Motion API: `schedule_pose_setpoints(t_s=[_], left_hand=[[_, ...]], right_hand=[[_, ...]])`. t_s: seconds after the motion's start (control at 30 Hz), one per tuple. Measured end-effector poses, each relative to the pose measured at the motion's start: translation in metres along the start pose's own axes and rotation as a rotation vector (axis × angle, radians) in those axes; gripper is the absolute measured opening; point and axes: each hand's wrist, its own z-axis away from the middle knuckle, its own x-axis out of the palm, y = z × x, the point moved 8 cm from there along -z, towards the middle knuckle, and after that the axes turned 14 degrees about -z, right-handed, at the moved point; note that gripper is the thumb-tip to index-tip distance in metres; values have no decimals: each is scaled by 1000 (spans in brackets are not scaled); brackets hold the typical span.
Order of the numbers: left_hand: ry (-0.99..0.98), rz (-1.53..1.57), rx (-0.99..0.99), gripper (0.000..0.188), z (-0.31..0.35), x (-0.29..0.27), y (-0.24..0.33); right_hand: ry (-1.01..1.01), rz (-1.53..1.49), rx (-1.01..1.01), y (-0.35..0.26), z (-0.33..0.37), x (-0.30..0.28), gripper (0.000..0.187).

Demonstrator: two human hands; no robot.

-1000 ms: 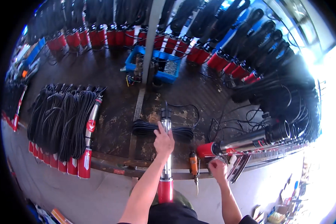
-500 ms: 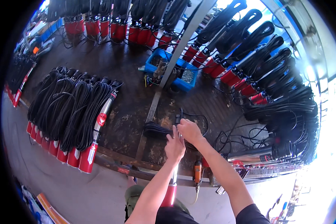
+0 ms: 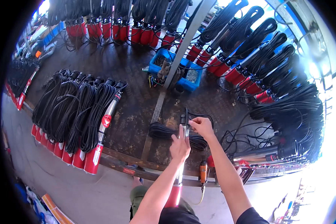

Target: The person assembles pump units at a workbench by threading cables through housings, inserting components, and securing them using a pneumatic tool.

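A long submersible pump [image 3: 179, 173], with a silver tube and red lower end, lies over the bench's near edge toward my body. My left hand [image 3: 180, 148] is closed around the tube near its black head [image 3: 183, 119], one finger stretched along it. Beside that head, my right hand [image 3: 202, 126] pinches with thumb and forefinger; whatever is between them is too small to make out. A black cable loops from the head behind my right hand. Its bundled coil [image 3: 161, 130] lies on the bench at both sides of the tube.
Several cable-wrapped pumps [image 3: 97, 115] lie in a row at left. More red pumps [image 3: 214, 63] stand along the back and right. Blue bins [image 3: 191, 83] of small metal parts sit behind a metal post [image 3: 177, 59]. An orange power tool [image 3: 203, 171] hangs at the near edge.
My right hand has drawn slightly right, away from the pump head, its pinch now clearer to see. My left hand keeps its hold. The whole view has shifted a little.
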Motion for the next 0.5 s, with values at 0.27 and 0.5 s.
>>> schedule_pose_setpoints(t_s=[0.27, 0.5], left_hand=[[-3, -31, -2, 65, -1, 5, 2], [-41, -40, -10, 66, -3, 7, 5]], right_hand=[[6, -556, 8, 50, 14, 5, 13], [176, -144, -344, 45, 22, 2, 21]])
